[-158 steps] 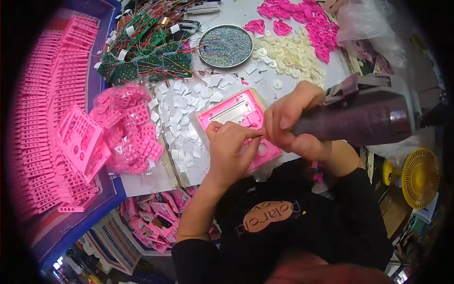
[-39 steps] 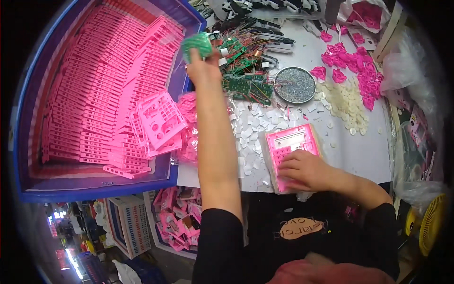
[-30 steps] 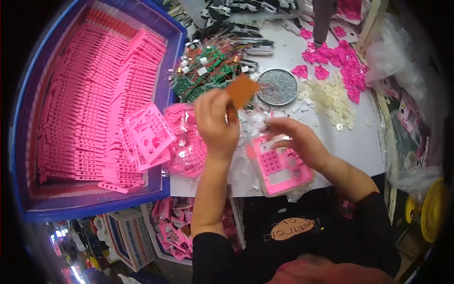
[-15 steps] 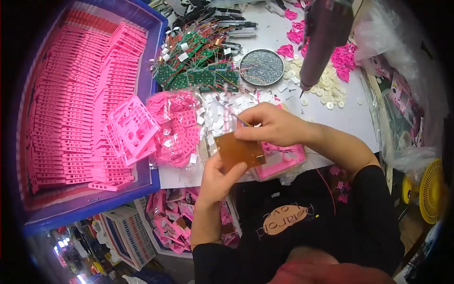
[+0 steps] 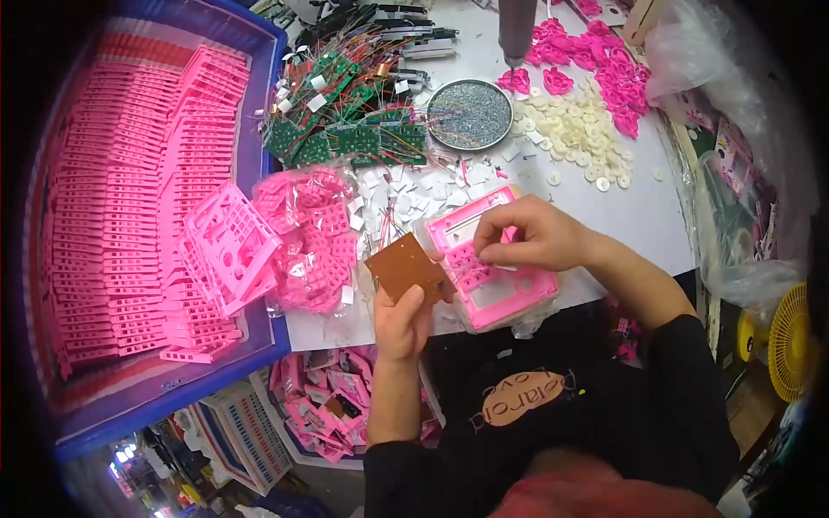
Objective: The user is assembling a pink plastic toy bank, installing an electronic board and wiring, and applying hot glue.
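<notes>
My left hand grips a brown circuit board by its near edge, thumb on top, the board's plain brown face up. Thin wires rise behind its far corner. To the right, a pink plastic casing lies on the table's near edge, partly covered by my right hand. That hand hovers over the casing with thumb and forefinger pinched together; whatever sits between the fingertips is too small to name. A pink button grid shows inside the casing.
A blue crate of stacked pink casings stands left, beside a bagged pink bundle. Behind lie wired green circuit boards and a round dish of screws. An electric screwdriver hangs near cream discs.
My right hand has left the circuit board and moved right over the pink casing. My left hand still holds the board, now more to the left. The screwdriver appears farther up and left.
</notes>
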Motion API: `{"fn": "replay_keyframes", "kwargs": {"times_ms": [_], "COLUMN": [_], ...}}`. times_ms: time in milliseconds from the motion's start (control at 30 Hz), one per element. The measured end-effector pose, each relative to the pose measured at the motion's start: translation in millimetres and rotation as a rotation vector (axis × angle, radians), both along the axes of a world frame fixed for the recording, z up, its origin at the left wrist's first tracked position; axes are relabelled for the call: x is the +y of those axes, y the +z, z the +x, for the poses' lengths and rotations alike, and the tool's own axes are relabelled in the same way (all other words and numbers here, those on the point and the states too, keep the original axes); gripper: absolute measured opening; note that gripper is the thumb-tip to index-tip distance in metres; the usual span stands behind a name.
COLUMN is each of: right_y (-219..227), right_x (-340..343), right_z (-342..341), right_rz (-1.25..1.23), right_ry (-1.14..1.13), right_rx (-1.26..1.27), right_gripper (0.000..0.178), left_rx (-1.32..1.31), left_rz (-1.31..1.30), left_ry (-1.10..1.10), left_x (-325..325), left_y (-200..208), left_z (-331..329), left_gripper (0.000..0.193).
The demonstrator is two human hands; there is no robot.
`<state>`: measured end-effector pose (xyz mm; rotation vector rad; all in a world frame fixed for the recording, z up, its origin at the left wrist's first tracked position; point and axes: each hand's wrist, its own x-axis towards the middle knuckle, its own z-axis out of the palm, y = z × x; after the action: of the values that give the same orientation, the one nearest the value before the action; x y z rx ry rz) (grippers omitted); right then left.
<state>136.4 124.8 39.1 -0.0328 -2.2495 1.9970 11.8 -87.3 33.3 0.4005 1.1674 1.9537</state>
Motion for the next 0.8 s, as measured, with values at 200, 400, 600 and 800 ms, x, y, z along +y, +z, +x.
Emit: {"fn": "replay_keyframes", "kwargs": {"times_ms": [200,400,600,800], "right_y": [-7.4,6.8,20.6,15.3], "right_x": [-22.3,-21.3,-25.9,-25.8], "right_z": [-14.7,-20.8,-25.6,-18.9], "right_rz": [0.444,0.334,-0.247,-0.034], "right_ry": [-0.204,-0.219,0.043,-0.123], "right_rx": [0.263,0.313,-0.140,0.145], "right_gripper": [0.014,0.015,0.011,0.012], "left_rx": [-0.077,-0.120,-0.014,0.085], "left_rz": [0.109,0.114,0.105,0.045], "left_ry": [-0.171,-0.139,-0.237,-0.167], "left_x": [-6.8,-6.6,-12.3,-13.0], "left_y": [-23.0,-16.4,-32.5,-31.0], "left_z": [-9.6,-7.2,-12.9,-13.3], "left_gripper": [0.053,0.046,0.040,0.040]}}
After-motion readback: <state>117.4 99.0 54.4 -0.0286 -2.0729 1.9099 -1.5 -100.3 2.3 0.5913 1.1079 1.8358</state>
